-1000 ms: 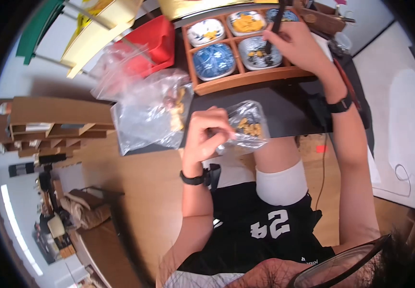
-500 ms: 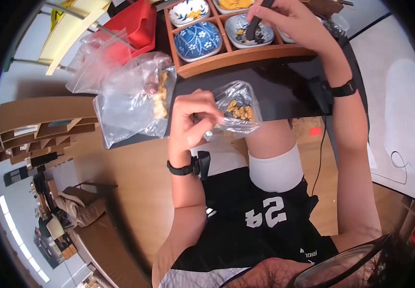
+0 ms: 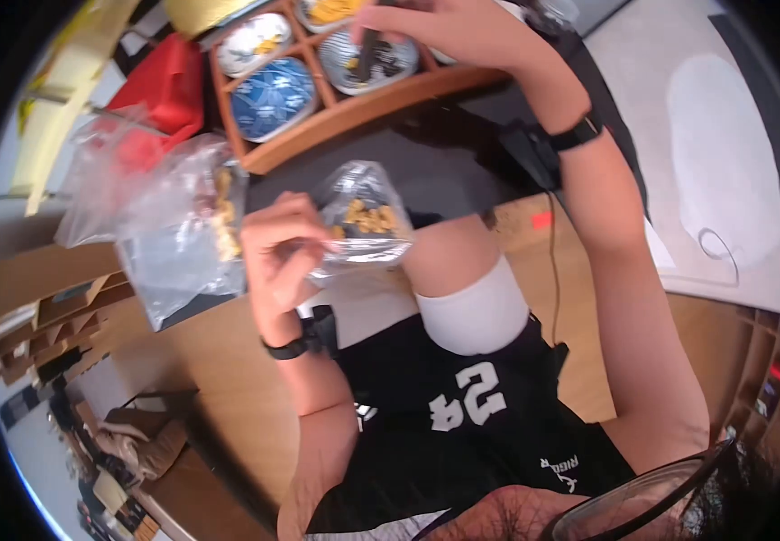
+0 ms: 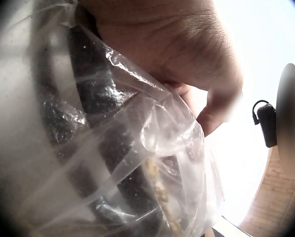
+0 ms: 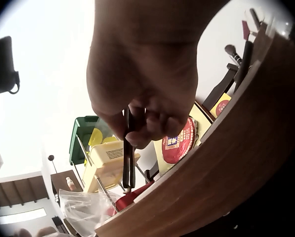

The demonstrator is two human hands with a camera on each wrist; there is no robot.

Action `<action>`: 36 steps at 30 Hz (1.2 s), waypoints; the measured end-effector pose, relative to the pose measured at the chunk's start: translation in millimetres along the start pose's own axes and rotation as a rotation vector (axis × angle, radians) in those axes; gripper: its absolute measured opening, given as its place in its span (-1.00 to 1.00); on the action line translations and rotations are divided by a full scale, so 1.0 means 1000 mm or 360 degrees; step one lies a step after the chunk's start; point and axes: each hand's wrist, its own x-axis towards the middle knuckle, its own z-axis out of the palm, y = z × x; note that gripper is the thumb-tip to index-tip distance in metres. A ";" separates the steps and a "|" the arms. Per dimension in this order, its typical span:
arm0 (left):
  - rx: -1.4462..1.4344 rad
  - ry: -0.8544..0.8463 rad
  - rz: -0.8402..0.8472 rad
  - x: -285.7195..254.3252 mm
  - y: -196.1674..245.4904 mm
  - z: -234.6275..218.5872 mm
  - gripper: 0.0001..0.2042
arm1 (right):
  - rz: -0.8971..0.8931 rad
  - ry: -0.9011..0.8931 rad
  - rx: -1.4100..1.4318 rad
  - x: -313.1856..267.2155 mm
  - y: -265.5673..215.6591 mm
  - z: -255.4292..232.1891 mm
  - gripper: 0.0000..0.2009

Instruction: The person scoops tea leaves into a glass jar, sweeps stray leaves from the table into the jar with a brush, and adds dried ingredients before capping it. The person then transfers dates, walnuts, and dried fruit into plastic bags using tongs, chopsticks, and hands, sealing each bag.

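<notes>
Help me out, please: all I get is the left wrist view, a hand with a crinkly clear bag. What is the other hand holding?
Observer: From the right wrist view, the right hand holds a black tong-like tool.
Visitor: Ooh! And where is the end of it pointing?
Observer: In the head view, its lower end is at a patterned bowl set in a wooden tray; I can't tell whether it touches anything inside.
</notes>
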 end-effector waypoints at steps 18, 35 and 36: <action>0.0008 0.0002 -0.0142 -0.002 0.004 -0.003 -0.81 | -0.0121 -0.0312 0.0238 -0.005 0.000 0.013 -0.73; -0.0042 0.0004 -0.0156 -0.004 0.002 -0.002 -0.80 | -0.0137 0.0079 -0.0186 0.009 0.033 -0.010 -0.76; -0.0035 0.0003 -0.0148 -0.004 0.002 -0.002 -0.80 | -0.0087 0.0087 -0.0246 0.010 0.031 -0.012 -0.73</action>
